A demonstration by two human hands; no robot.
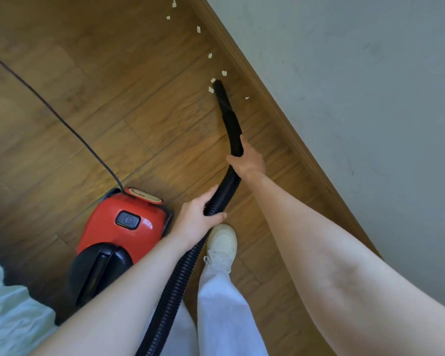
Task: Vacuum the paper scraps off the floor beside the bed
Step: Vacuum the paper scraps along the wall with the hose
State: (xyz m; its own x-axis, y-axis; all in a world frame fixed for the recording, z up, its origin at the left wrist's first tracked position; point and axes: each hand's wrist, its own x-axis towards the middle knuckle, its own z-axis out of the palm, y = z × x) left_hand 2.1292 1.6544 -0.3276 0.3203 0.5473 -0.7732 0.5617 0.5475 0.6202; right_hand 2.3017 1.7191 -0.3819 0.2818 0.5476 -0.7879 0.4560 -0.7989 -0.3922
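View from the head, looking down. A black ribbed hose [190, 260] is held in both hands. The right hand [247, 158] is wrapped round the smooth upper section where hose meets nozzle [222, 98], fingers curled under it and thumb along its side. The left hand [195, 217] is closed round the ribbed part lower down, thumb on top and fingertips showing beneath. The nozzle tip is lowered to the wooden floor [113, 111], among the nearest scraps [211, 89]: two lie just left of the tip, one just beyond it, one to its right. Further scraps are strung away from the tip toward the top edge of the view, parallel to the skirting [267, 98]. The skirting and grey wall [357, 98] bound the strip on the right; the nozzle lies near the skirting but apart from it. To the left, open floor extends to the frame edge, crossed only by the cord [54, 109], which runs diagonally into the red vacuum [123, 222]. The vacuum stands just left of the left hand. A pale sheet [8, 304] occupies the lower left corner. A white shoe [222, 245] is planted between vacuum and wall, directly below the left hand.
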